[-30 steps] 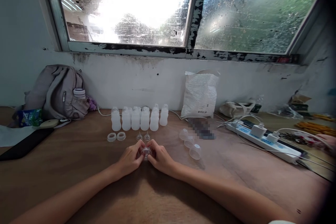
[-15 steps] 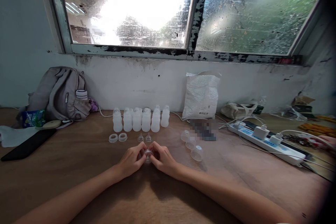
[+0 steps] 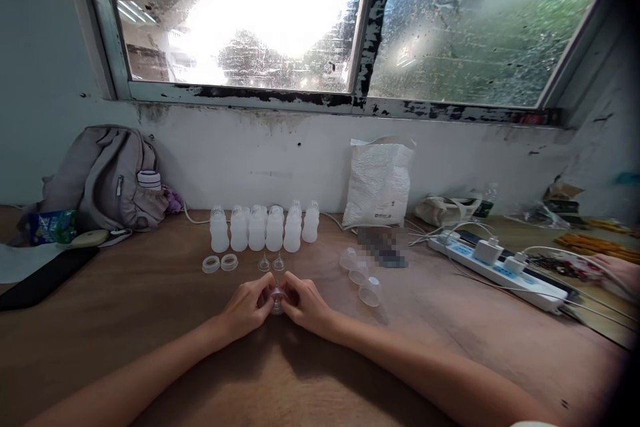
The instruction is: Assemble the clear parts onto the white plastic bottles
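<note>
My left hand [image 3: 247, 307] and my right hand [image 3: 307, 305] meet over the table, fingers and thumbs closed from both sides around a translucent baby bottle nipple with a ring-shaped collar [image 3: 277, 305]. The fingers hide much of it. Just beyond my fingertips stand two clear nipples, a left one [image 3: 263, 263] and a right one [image 3: 279, 263]. Two whitish screw rings [image 3: 211, 265] lie to their left. Behind them, several frosted baby bottles [image 3: 257, 232] with clear tops stand upright in a group. Three translucent domed caps [image 3: 370, 292] lie in a slanting line to the right.
A grey backpack [image 3: 107, 180] and a black flat case [image 3: 47, 278] are at the left. A white padded bag [image 3: 379, 183] leans on the wall. On the right lies a power strip [image 3: 500, 273] with plugs and cables; another person's hand [image 3: 620, 271] shows beyond it.
The view has shifted slightly, moving everything a little left in the picture. Both hands keep hold of the nipple and collar, with only slight finger movement.
</note>
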`<state>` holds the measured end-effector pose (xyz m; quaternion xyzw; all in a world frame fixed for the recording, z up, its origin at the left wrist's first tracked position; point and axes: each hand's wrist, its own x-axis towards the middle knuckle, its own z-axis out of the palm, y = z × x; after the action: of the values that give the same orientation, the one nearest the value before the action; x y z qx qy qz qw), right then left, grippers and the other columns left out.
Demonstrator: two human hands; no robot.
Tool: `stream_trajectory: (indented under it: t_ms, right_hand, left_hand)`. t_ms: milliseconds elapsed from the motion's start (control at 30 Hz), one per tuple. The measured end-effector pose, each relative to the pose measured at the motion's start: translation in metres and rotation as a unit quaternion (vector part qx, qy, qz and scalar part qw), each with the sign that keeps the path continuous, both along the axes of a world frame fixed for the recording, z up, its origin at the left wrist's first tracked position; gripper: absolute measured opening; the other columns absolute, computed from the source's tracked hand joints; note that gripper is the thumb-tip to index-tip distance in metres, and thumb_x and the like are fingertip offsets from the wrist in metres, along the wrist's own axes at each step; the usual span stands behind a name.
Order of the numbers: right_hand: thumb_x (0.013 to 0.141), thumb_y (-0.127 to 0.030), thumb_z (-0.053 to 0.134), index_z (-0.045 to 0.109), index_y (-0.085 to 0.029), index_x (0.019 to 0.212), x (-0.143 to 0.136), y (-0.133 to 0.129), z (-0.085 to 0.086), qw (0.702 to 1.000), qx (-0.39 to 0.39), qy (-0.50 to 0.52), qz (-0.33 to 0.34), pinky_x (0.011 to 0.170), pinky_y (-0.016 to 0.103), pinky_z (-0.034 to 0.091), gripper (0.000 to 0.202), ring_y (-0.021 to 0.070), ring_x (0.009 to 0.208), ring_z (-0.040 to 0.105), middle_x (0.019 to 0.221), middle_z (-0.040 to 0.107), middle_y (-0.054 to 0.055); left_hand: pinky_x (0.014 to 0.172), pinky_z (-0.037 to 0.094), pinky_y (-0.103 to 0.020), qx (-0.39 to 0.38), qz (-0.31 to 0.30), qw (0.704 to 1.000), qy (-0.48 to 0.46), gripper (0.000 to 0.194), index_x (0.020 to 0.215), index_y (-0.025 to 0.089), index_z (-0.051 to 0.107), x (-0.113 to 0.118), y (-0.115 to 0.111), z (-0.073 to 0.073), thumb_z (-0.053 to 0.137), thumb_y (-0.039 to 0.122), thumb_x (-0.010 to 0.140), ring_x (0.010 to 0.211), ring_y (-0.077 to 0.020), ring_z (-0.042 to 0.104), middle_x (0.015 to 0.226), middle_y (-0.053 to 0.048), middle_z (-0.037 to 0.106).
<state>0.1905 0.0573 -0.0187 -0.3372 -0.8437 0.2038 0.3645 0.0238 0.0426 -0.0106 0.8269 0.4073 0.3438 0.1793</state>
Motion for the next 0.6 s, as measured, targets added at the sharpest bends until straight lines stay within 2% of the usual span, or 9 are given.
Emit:
stream_trajectory:
  t_ms: [267, 600]
  right_hand:
    - [0.069, -0.012, 0.047, 0.043, -0.019, 0.078, 0.0008, -0.0026, 0.0046, 1.000, 0.015, -0.002, -0.006, 0.049, 0.018, 0.031, 0.012, 0.0076, 0.049, 0.040, 0.056, 0.043, -0.006]
    - [0.068, -0.013, 0.047, 0.042, -0.020, 0.076, -0.0006, -0.0005, -0.0032, 0.999, 0.029, -0.037, -0.021, 0.048, 0.018, 0.030, 0.012, 0.0079, 0.048, 0.041, 0.057, 0.046, -0.005]
  left_hand:
    - [0.057, 0.038, -0.021, -0.004, 0.000, 1.000, 0.003, 0.007, 0.081, 0.019, 0.045, 0.0001, -0.0013, -0.0006, 0.044, 0.017, 0.075, 0.060, -0.0122, 0.051, 0.069, 0.001, 0.055]
    - [0.053, 0.034, -0.020, 0.003, -0.003, 1.000, 0.026, 0.009, 0.076, 0.020, 0.041, 0.0005, -0.0001, -0.0045, 0.043, 0.012, 0.072, 0.056, -0.0117, 0.047, 0.065, 0.003, 0.050]
